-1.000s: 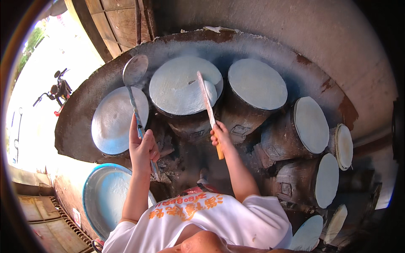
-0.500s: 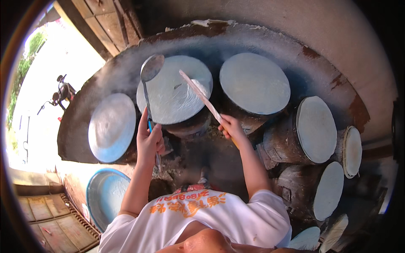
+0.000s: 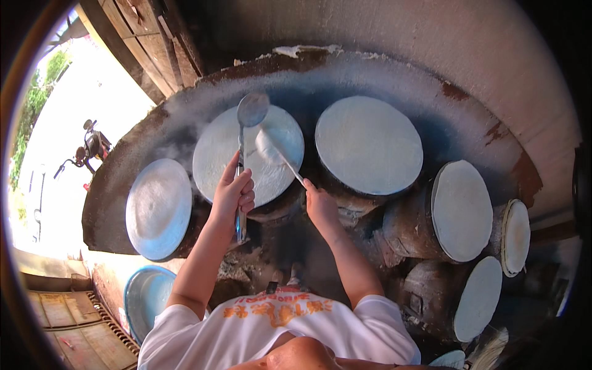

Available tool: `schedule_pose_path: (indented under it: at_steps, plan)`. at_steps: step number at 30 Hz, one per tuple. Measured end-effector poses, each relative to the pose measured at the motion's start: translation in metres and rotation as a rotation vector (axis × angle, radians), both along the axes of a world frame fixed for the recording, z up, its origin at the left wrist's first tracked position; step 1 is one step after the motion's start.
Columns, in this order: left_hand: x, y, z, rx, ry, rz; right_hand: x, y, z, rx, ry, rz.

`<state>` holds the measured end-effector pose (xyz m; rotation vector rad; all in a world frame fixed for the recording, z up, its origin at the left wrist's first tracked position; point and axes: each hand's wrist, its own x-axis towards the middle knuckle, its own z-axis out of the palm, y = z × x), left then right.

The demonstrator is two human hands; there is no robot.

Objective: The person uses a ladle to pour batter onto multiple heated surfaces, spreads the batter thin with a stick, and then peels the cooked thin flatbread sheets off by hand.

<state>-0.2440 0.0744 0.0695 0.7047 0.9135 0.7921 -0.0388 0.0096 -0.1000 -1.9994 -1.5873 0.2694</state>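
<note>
Left grip (image 3: 233, 192) closed around ladle (image 3: 245, 142); right grip (image 3: 320, 205) seemingly clasping flat stick (image 3: 279, 157)

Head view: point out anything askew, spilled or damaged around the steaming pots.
Whitish residue crusts the far edge of the hearth, like dried spillover, and rusty patches mark its rim. The left hand holds a ladle; the right hand holds a flat stick.

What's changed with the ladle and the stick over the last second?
The right hand swung the flat stick from upright to lying leftward over the middle steamer sheet. The left hand raised the ladle, bowl now at the sheet's far edge. Both grips unchanged.
</note>
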Motion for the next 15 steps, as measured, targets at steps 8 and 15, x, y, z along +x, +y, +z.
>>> schedule_pose_path:
  at_steps: [8, 15]
  plan:
    - [-0.017, 0.055, -0.038, -0.603, -0.624, 0.024, 0.018, 0.015, 0.002, 0.004, -0.008, 0.128]
    - [-0.017, 0.04, -0.074, -0.593, -0.718, 0.112, -0.038, -0.062, -0.025, -0.174, 0.528, -0.194]
